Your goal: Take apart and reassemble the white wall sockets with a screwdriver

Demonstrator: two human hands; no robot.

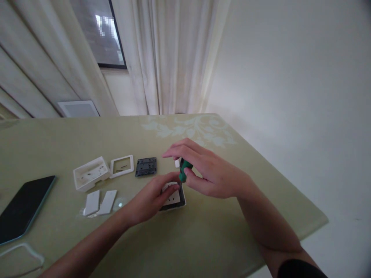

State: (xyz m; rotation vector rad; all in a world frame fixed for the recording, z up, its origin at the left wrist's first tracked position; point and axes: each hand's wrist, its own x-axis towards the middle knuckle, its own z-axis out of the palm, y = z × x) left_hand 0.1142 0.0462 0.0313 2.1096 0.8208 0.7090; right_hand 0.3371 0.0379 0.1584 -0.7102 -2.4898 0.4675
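Note:
My right hand (208,170) is closed round the green handle of a small screwdriver (183,170), held upright with its tip down on a white wall socket (174,197). My left hand (150,199) lies on the socket and pinches its near edge, holding it flat on the table. To the left lie a dark grey socket module (146,166), a white square frame (122,166), a white back box (90,173) and two white rocker plates (100,202).
The olive table (217,239) ends at its right edge close to my right forearm. A dark phone or tablet (24,206) lies at the far left, with a clear plastic piece (20,260) below it. Curtains and a white wall stand behind.

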